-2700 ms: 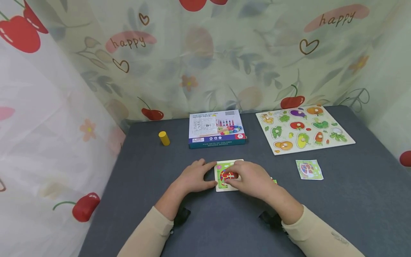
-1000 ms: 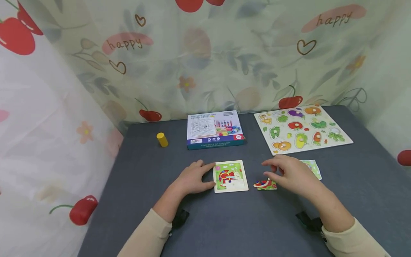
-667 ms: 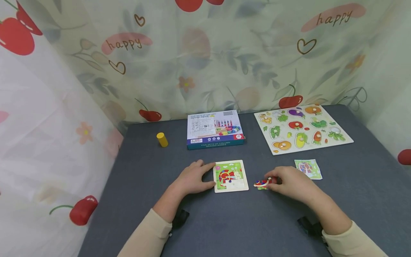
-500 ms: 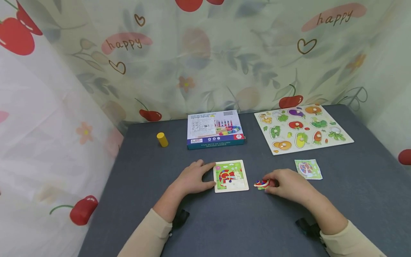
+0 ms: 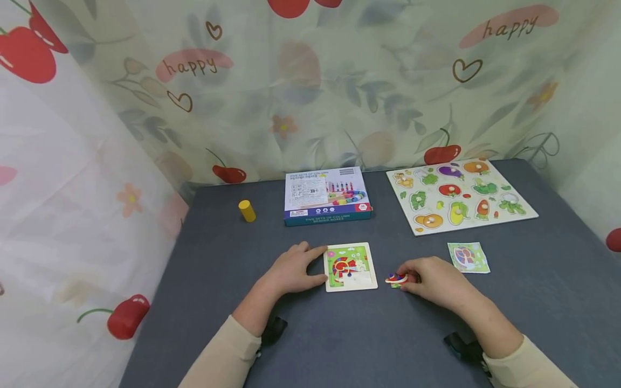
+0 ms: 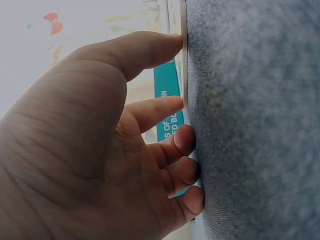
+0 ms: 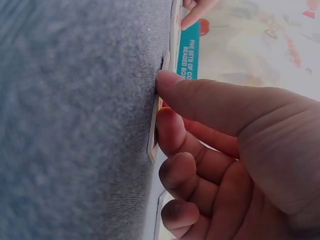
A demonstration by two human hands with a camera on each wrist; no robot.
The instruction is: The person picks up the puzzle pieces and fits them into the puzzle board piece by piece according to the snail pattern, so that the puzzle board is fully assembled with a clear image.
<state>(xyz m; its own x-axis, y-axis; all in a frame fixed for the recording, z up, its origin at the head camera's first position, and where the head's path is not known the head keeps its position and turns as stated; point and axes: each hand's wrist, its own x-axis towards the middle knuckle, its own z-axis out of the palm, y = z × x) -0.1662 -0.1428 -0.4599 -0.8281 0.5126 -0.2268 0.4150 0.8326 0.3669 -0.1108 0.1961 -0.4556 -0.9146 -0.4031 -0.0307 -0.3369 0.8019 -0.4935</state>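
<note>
A small square jigsaw board [image 5: 375, 269] with a pale frame lies mid-table; its green and red picture has a bare pale patch at lower right. My left hand [image 5: 291, 269] rests beside it, thumb and index fingertip against the frame's left edge, other fingers loosely bent in the left wrist view [image 6: 120, 135]. To the right of the board, my right hand [image 5: 436, 277] pinches a red, white and blue jigsaw piece [image 5: 393, 278] between thumb and fingers. A green-edged piece [image 5: 395, 286] shows under it. In the right wrist view, a flat piece [image 7: 152, 137] lies at the fingertips.
A patterned card [image 5: 468, 257] lies right of my right hand. Behind are a blue-edged box [image 5: 327, 218], a vegetable puzzle board [image 5: 470, 196] and a yellow cylinder [image 5: 247, 211]. Printed curtains [image 5: 339, 108] stand along the table's back and left.
My right hand has left the jigsaw board, moved right to the loose pieces and closed its thumb and fingers on one. The left hand stays at the frame's edge.
</note>
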